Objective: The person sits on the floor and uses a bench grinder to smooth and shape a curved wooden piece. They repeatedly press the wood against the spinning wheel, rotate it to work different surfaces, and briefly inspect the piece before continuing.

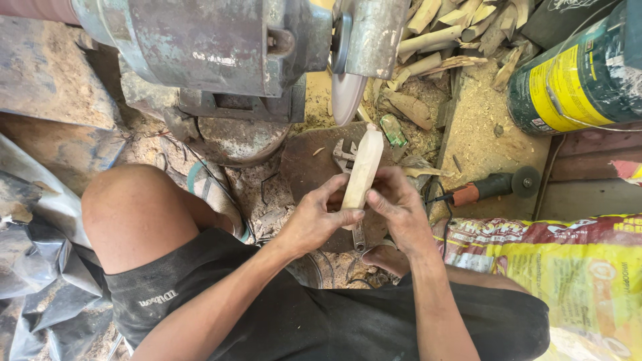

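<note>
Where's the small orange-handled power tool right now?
In the head view the orange-handled power tool lies on the sawdust-covered floor to the person's right, just beyond the right hand, between the green and yellow can and the printed sack.

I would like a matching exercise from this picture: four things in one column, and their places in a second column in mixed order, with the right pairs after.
Things:
1. pale wooden piece
2. small angle grinder
3. green and yellow can
4. grinding disc

Places:
A. top right corner, lying on its side
B. on the bench machine, above the wooden piece
C. between the left hand and the right hand
D. on the ground, right of the hands

Pairs: 1-C, 2-D, 3-A, 4-B
</note>
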